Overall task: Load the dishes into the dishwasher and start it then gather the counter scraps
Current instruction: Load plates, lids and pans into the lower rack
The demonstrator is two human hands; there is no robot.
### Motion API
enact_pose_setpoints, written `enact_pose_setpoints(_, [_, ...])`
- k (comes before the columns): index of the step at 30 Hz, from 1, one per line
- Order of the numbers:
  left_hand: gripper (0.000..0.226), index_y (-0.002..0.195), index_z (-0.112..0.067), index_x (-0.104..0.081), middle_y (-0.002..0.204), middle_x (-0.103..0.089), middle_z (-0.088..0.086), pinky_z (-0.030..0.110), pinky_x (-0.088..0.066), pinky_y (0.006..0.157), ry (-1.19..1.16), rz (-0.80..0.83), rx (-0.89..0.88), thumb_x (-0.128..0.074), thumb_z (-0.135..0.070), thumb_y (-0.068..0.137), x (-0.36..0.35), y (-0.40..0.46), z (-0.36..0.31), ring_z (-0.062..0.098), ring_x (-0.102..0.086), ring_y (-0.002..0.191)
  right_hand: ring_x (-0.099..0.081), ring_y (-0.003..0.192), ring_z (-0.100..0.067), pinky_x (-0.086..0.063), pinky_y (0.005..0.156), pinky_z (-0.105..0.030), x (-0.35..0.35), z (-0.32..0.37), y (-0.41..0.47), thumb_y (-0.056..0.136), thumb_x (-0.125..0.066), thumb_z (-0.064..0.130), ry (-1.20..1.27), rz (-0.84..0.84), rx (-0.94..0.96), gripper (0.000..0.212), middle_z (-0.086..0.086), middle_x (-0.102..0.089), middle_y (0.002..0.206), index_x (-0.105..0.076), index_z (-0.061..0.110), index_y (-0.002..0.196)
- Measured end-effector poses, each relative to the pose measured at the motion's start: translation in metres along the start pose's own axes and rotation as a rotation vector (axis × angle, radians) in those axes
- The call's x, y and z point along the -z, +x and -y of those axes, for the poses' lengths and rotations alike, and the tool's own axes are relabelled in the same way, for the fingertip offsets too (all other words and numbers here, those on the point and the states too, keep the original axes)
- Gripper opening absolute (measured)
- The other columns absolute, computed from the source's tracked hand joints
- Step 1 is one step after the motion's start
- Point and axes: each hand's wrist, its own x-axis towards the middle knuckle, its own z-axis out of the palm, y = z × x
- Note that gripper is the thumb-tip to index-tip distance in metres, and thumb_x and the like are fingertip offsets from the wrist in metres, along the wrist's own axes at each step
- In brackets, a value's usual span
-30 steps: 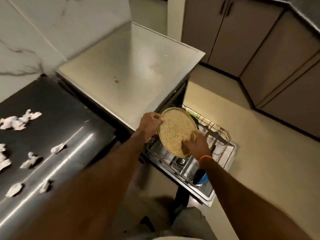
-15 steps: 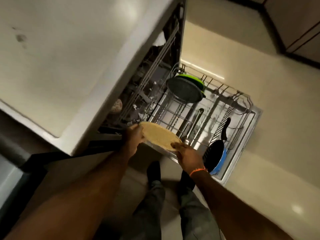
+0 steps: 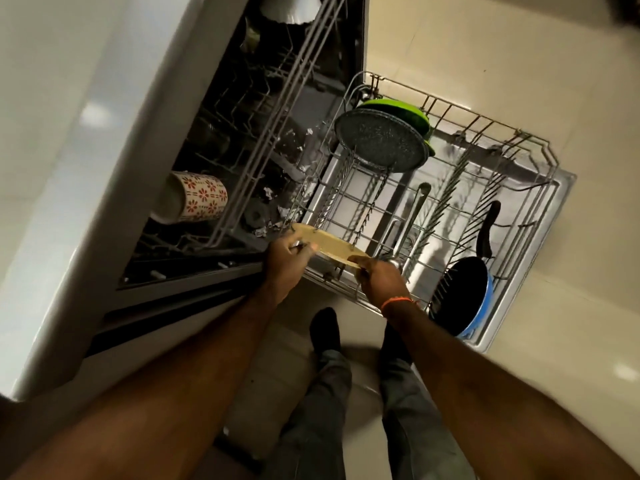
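Up-left of the left hand [image 3: 284, 259]: one floral mug [image 3: 194, 196] on its side. Gripped by both hands, left and right hand [image 3: 379, 279] pinching opposite edges: one tan speckled plate [image 3: 329, 247], nearly flat over the rack [image 3: 519, 152]. Beyond: one grey plate [image 3: 381, 140], one green plate [image 3: 398, 107]. Right of the right hand: one blue pan [image 3: 464, 296].

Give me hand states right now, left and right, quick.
Left hand: grips the tan plate at its near-left rim.
Right hand: fingers pinch the same plate's right edge, over the lower rack.
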Motion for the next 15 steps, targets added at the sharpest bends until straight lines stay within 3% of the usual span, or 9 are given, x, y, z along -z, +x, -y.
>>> enact_pose_setpoints(2, [0.052,0.141,-0.008,-0.056,0.134,-0.064,0.012,0.023,-0.056,0.084,0.065,-0.079,0.021,-0.072,-0.015,0.092,-0.004,0.004,0.002,0.023,-0.066,0.115,-0.07,0.104,-0.026,-0.054,0.097,-0.037,-0.004,0.003,0.006,0.098,-0.06,0.019,0.008,0.027,0.039,0.033,-0.008,-0.072,0.121,-0.067,0.024,0.129])
enact_pose_setpoints(6, [0.053,0.142,-0.01,-0.057,0.129,-0.067,0.013,0.036,-0.057,0.095,0.15,-0.134,0.022,-0.073,-0.019,0.092,0.003,0.004,0.001,0.028,-0.065,0.117,-0.058,0.123,-0.029,-0.048,0.104,-0.038,-0.006,0.008,0.002,0.094,-0.067,0.028,-0.1,0.119,0.044,0.048,-0.009,-0.06,0.138,-0.056,0.019,0.14])
enact_pose_setpoints(8, [0.055,0.145,-0.01,-0.054,0.134,-0.064,0.011,0.032,-0.052,0.097,0.132,-0.125,0.038,-0.07,-0.02,0.094,0.009,-0.003,-0.005,0.028,-0.062,0.122,-0.049,0.133,-0.032,-0.043,0.109,-0.041,0.001,0.009,-0.006,0.092,-0.069,0.031,-0.159,0.149,-0.016,0.063,-0.012,-0.048,0.149,-0.044,0.018,0.149])
enact_pose_setpoints(15, [0.06,0.15,-0.007,-0.045,0.147,-0.055,0.013,0.027,-0.04,0.097,0.087,-0.056,0.093,-0.068,-0.026,0.097,0.045,-0.066,-0.045,0.029,-0.053,0.133,-0.048,0.134,-0.034,-0.046,0.108,-0.045,0.062,0.059,-0.056,0.092,-0.069,0.03,-0.251,0.134,-0.036,0.07,-0.013,-0.046,0.151,-0.035,0.021,0.153])
